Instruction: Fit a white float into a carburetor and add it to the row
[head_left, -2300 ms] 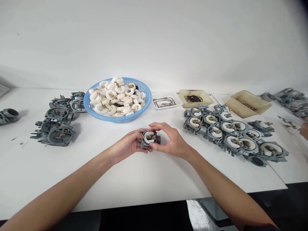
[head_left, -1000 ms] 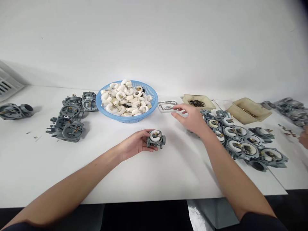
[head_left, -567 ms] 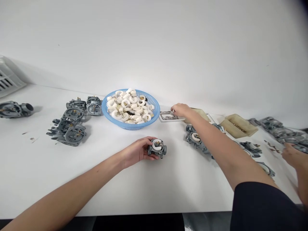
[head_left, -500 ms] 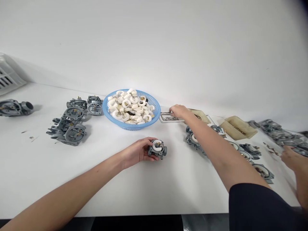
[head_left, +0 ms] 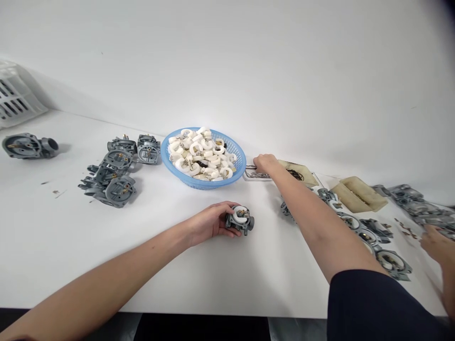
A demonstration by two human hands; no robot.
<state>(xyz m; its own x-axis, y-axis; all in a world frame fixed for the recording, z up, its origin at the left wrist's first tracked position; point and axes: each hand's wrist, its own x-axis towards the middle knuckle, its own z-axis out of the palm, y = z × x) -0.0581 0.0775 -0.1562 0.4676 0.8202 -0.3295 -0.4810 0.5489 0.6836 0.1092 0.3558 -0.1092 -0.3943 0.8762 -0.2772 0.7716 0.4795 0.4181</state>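
Observation:
My left hand (head_left: 216, 220) grips a grey carburetor body (head_left: 251, 223) at its left side, just above the table. A white C-shaped float (head_left: 240, 215) sits in its open bowl side. My right hand (head_left: 266, 163) reaches into a shallow white tray (head_left: 256, 179) with small thin metal pieces. Its fingers are curled together at the tray's far edge; what they pinch, if anything, is hidden. Between the hands and the wall stands a blue basket (head_left: 166, 163) heaped with white floats (head_left: 195, 149).
More carburetor bodies (head_left: 119, 189) stand at the left, with one (head_left: 26, 146) farther out. Others, with floats (head_left: 391, 261), lie under and beyond my right forearm. Behind them are a cream box of black rings (head_left: 305, 173) and a divided box (head_left: 359, 194). Another person's hand (head_left: 435, 241) is far right.
The whole view has shifted slightly, so things appear farther right. My left hand keeps its hold on the carburetor, and my right hand stays at the tray with its fingers curled.

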